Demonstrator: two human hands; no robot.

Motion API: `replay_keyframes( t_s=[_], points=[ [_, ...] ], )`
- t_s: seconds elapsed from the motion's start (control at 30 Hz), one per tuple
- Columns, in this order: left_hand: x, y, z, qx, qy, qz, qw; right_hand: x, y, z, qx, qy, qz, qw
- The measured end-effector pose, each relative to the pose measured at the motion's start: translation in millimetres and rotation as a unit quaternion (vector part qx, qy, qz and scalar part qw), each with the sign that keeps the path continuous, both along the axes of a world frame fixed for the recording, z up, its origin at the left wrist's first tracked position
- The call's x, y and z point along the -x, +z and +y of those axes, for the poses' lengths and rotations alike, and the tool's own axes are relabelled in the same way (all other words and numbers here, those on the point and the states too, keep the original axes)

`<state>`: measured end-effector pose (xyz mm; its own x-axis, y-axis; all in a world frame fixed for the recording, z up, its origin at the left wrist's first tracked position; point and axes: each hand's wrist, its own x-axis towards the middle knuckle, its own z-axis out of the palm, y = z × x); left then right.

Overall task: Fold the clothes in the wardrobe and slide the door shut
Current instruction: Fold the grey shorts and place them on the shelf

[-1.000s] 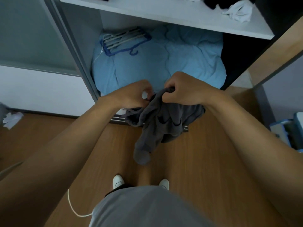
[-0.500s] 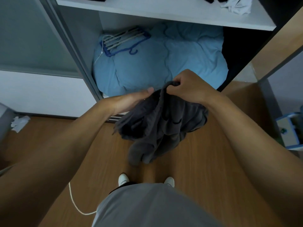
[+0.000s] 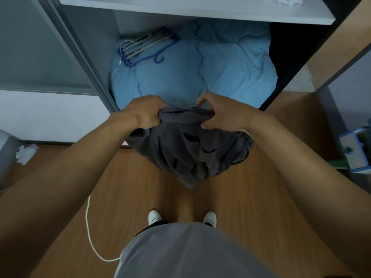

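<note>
The left hand [image 3: 146,112] clenches the 9 o'clock end of a dark grey garment's [image 3: 190,149] bunched top edge, and the right hand [image 3: 222,113] pinches the 3 o'clock end. The garment hangs over the wooden floor [image 3: 140,187], before the open wardrobe [image 3: 180,12]. A light blue duvet [image 3: 200,73] lies at its 12 o'clock, with blue hangers [image 3: 148,47] at 11.

blue duvet [image 3: 200,73] fills wardrobe bay [image 3: 94,37], hangers [image 3: 148,47] on its L side, shelf [image 3: 200,13] overhead
</note>
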<state>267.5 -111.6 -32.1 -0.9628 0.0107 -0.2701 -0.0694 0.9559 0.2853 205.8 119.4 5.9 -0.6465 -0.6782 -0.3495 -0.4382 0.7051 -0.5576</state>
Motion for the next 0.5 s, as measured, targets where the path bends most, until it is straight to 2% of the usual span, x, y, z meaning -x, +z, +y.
replay_keyframes(
  t_s=[0.1,0.17,0.3,0.4,0.47,0.5],
  points=[
    [5,5,-4,0.056,-0.054,0.075,0.994,2,-8,9,-0.117,0.023,-0.002,0.993],
    [5,8,-8,0.090,-0.078,0.134,0.984,5,-10,18,-0.139,0.018,0.019,0.990],
    [1,5,-17,0.117,-0.080,0.210,0.967,7,-7,28,-0.055,0.021,0.086,0.995],
    [-1,-4,-14,0.097,-0.001,0.266,0.959,-3,2,15,0.052,0.037,0.056,0.996],
    [2,-9,-11,0.081,0.068,0.252,0.962,-9,7,5,0.115,0.056,0.020,0.992],
    [4,-10,-10,0.071,0.107,0.218,0.967,-10,9,1,0.135,0.063,0.008,0.989]
  ],
)
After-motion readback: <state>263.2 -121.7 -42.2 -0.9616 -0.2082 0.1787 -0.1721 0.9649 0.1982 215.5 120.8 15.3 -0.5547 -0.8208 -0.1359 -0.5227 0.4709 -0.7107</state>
